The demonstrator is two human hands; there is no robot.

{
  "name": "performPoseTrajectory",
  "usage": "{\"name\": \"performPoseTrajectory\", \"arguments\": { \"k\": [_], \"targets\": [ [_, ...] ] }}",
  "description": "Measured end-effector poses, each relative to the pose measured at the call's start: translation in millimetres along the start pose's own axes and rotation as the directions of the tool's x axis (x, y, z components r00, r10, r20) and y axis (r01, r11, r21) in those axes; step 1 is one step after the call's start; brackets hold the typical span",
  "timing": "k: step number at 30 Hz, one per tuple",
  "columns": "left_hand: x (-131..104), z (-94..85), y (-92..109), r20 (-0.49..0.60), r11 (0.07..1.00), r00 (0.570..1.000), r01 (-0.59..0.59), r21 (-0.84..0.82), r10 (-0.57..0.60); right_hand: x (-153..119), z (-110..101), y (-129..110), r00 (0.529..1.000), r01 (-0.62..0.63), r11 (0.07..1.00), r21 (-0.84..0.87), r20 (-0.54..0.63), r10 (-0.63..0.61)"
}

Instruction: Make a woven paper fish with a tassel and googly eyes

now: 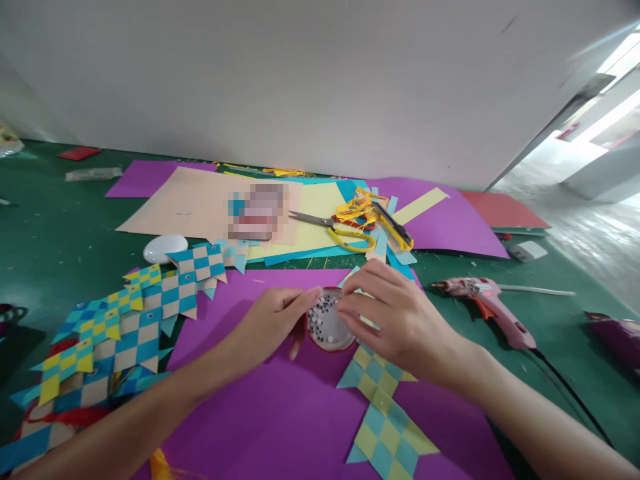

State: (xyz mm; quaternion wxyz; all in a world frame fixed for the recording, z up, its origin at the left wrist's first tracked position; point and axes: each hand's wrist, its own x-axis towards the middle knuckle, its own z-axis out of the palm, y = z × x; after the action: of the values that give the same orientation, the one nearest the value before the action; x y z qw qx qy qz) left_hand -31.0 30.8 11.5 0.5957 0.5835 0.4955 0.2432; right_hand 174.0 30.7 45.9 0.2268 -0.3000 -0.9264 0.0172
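My left hand [273,320] grips a small round dish [334,345] with a red rim, its thumb on the edge and its fingers around the side. Inside lie several tiny black-and-white googly eyes [320,323], gathered mostly toward the left. Over the right part of the dish, the fingertips of my right hand [393,303] are brought together; whatever they pinch is too small to make out. Below my right hand, woven blue-and-yellow paper fish [390,433] lie on a purple sheet [260,420].
Many woven paper fish [135,333] pile up at left beside a white oval object [165,249]. Scissors [325,223], a utility knife [393,227] and yellow thread lie on coloured paper behind. A pink glue gun [493,307] with a cord rests at right.
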Motion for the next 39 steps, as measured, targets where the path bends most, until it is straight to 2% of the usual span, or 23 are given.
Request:
{"name": "performPoseTrajectory", "arguments": {
  "k": [5,16,20,24,27,30,34,39],
  "targets": [
    [-2,1.8,1,-0.024,1.000,1.000,0.020,0.016,-0.019,1,10,-4,0.998,0.018,0.999,-0.034,0.062,-0.016],
    [-3,4.5,-4,-0.035,0.995,0.999,0.014,0.094,-0.011,5,19,-7,0.993,0.079,0.988,-0.134,0.092,-0.067],
    [-2,3.6,-4,-0.008,0.994,1.000,-0.004,0.105,0.005,6,20,-7,0.995,0.053,0.995,-0.087,0.084,-0.045],
    [-3,3.2,0,0.000,0.996,1.000,0.019,0.086,-0.020,7,13,-4,0.998,-0.036,0.997,0.072,0.046,0.033],
    [-2,2.0,2,0.022,0.997,0.999,0.040,0.066,-0.042,7,1,4,0.993,-0.116,0.969,0.217,-0.003,0.119],
    [-1,-0.5,1,0.034,0.995,0.998,0.055,0.085,-0.058,3,-13,21,0.978,-0.177,0.948,0.266,-0.065,0.200],
    [-1,-3.3,-1,0.023,0.992,0.996,0.082,0.093,-0.084,-6,-18,45,0.959,-0.241,0.964,0.111,-0.123,0.254],
    [0,-4.3,-2,0.021,0.990,0.995,0.097,0.099,-0.099,-14,3,64,0.974,-0.223,0.974,-0.037,-0.049,0.221]
  ]
}}
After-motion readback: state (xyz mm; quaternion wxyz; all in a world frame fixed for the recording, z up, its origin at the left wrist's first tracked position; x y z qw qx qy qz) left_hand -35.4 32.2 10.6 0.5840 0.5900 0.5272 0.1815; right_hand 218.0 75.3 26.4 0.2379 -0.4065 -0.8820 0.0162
